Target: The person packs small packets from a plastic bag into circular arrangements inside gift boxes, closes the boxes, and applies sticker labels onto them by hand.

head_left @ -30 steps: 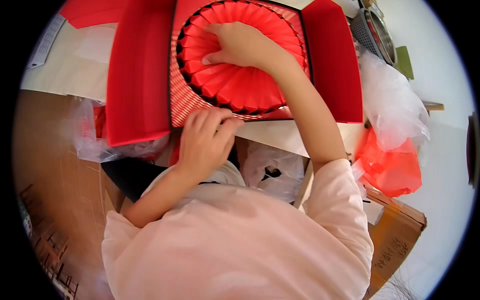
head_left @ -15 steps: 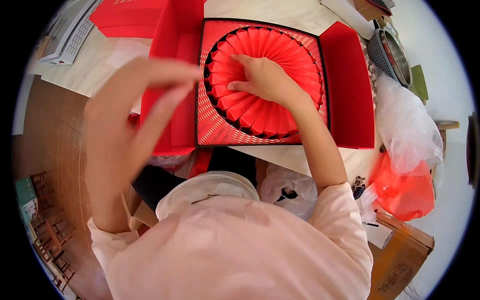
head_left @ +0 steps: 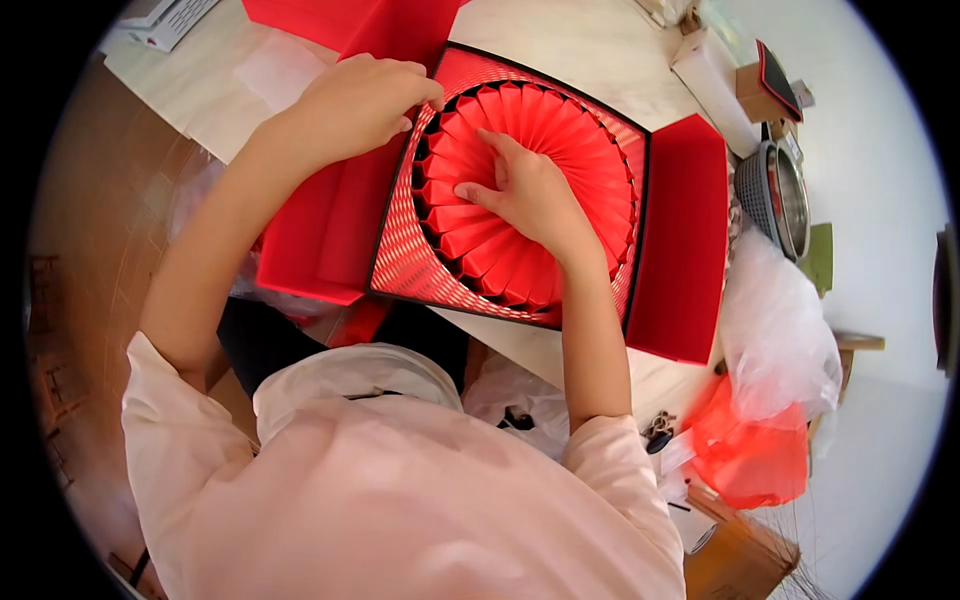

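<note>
A ring of red folded-paper pieces [head_left: 585, 140], set side by side like a fan, lies in a square red patterned tray [head_left: 400, 255] with a dark edge. My right hand [head_left: 530, 190] rests on the inner left part of the ring, its thumb and index finger spread apart. At the upper left edge of the tray is my left hand [head_left: 365, 105]. Its fingers are bent, with the fingertips beside the outer end of the pieces and a gap between thumb and index finger. Nothing shows in either hand. Red box panels [head_left: 685, 240] stand at both sides of the tray.
Another red box part [head_left: 310, 18] lies at the far left of the pale table [head_left: 560, 30]. To the right are a grey basket with a metal bowl [head_left: 770, 190], a clear plastic bag [head_left: 780, 320], a red bag [head_left: 745, 445] and keys [head_left: 659, 430]. A cardboard box [head_left: 740, 560] stands below.
My left hand has come down from raised in front of the camera to the tray's upper left edge. My right hand stays on the ring. The view has turned, so the tray appears tilted.
</note>
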Motion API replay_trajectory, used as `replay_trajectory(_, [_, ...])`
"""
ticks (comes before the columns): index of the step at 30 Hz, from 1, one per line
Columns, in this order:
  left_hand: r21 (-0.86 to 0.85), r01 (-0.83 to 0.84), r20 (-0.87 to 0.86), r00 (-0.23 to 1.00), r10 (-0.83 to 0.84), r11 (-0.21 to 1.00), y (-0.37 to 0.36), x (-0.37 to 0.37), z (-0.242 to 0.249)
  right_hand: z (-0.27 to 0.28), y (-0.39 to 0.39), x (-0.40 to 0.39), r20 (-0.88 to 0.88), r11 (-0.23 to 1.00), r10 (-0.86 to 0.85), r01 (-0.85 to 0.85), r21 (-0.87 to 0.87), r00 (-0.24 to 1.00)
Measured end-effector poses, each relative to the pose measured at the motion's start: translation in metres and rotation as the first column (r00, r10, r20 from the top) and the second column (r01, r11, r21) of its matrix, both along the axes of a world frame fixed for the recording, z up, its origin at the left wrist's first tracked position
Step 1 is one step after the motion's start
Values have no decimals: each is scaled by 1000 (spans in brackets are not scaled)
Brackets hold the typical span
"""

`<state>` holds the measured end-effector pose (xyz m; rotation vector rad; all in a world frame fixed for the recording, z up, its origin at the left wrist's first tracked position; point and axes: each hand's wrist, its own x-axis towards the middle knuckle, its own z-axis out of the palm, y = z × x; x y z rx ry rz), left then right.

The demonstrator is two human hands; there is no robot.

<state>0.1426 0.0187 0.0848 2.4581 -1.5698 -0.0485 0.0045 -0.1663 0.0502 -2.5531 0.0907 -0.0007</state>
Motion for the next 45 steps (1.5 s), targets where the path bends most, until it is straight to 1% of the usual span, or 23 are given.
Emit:
replay_trajectory(1, [-5,-17,-5,1000,17,1000,0,-1,0,1,1,0,-5,1000,17,-17,-5,1000])
replay_trajectory(3, [24,4,33,999,-5,1000,1,-3,-1,3,2,1,-20,1000,-9,8,-30,1000])
replay_trajectory(7, [-11,24,0,1000,-24,1000,0,-6,-4,-2,0,0,6,1000,0,0,-31,1000])
replay_trajectory(10, [2,37,42,998,-37,999,-2,-4,-8,-4,0,0,22,999,1,0,-33,1000])
replay_trajectory(12, [-3,113,73,991,-113,994,-3,-1,-15,-4,0,0,24,1000,3,-2,-25,1000])
replay_trajectory(13, [-4,112,73,991,-111,994,-3,0,-18,-4,0,0,24,1000,4,-3,-26,1000])
replay_trajectory(15, [-15,124,157,980,-120,992,-4,0,-23,-2,2,0,5,1000,-2,3,-29,1000])
replay_trajectory(16, [-14,122,157,980,-118,992,-5,1,-23,-3,2,0,6,1000,-1,1,-29,1000])
replay_trajectory(18, [37,136,167,976,-140,990,-8,2,-25,-5,1,0,36,1000,5,-4,-28,999])
replay_trajectory(19, [37,134,166,976,-138,990,-8,1,-25,-5,1,0,35,1000,6,-6,-28,999])
replay_trajectory(21, [89,123,190,972,-138,988,-6,-1,-26,-5,1,0,32,999,0,1,-42,1000])
replay_trajectory(25, [30,144,163,976,-147,989,-5,-1,-24,-3,2,0,19,1000,1,0,-31,1000])
replay_trajectory(27, [-13,117,79,990,-116,993,-9,-3,-19,-3,1,0,15,1000,-2,3,-16,1000])
replay_trajectory(30, [-9,113,25,993,-112,994,-10,-2,-19,-3,1,0,12,999,-5,6,-40,1000])
replay_trajectory(34, [-45,92,34,995,-91,995,-9,0,-21,-2,2,1,6,1000,-5,5,-17,1000])
replay_trajectory(36, [-74,118,40,993,-115,990,-9,0,-23,-1,2,1,-12,1000,-9,8,-23,1000])
replay_trajectory(39, [-54,101,49,994,-98,993,-9,0,-23,-1,2,0,-10,1000,-14,14,-13,1000])
replay_trajectory(45, [-64,116,54,992,-113,991,-8,0,-25,-1,2,0,-12,1000,-12,12,-20,1000])
